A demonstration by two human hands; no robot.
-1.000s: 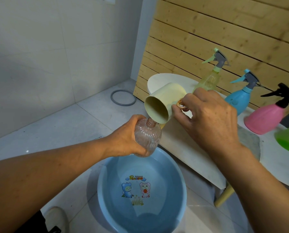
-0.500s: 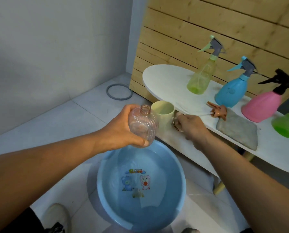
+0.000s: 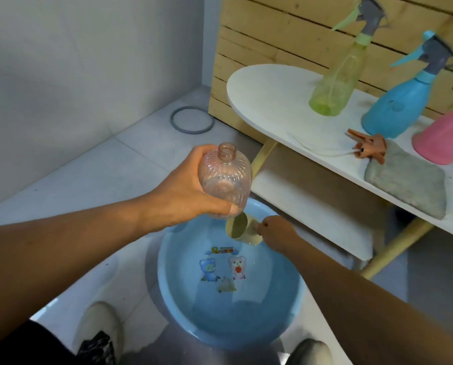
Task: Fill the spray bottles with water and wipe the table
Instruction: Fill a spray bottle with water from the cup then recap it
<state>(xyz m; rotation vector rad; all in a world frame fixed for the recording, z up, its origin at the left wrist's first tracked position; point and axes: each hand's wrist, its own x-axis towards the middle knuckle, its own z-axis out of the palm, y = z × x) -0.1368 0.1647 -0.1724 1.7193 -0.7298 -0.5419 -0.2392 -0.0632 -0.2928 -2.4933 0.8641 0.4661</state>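
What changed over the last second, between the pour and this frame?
The right hand carried the cream cup from the bottle's mouth down into the blue basin, tilted to scoop. The left hand kept gripping the clear bottle above the basin. Sprayers and cloth stayed put.

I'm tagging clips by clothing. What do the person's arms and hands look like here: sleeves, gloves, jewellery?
Both forearms are bare, with no sleeves in view. The left hand and right hand wear no gloves, and no watch or bracelet shows on either wrist. Rings cannot be told here.
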